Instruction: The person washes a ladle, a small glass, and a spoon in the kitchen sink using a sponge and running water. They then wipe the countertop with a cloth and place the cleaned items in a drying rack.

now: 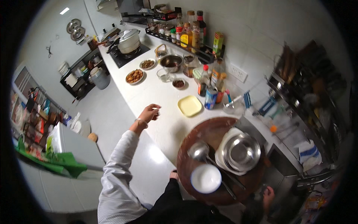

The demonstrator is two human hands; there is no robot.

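My left hand (151, 112) hovers over the white countertop's front edge, its fingers partly curled and apart, with nothing seen in them. A square yellow plate (189, 105) lies to its right. My right hand (269, 194) is low at the lower right by the sink, blurred and dim; whether it holds something cannot be told. Between the hands stands a round wooden board (193, 140). On it are a white bowl (206, 178), a metal ladle (199, 150) with its handle towards me, and stacked metal bowls (242, 153) on a whitish container.
A lidded pot (129, 42) stands on the gas stove (120, 59). Plates of food (135, 76), a steel bowl (171, 62), bottles (204, 81) and a blue can (211, 98) line the counter. The sink (282, 162) is at right, a cabinet (78, 145) at left.
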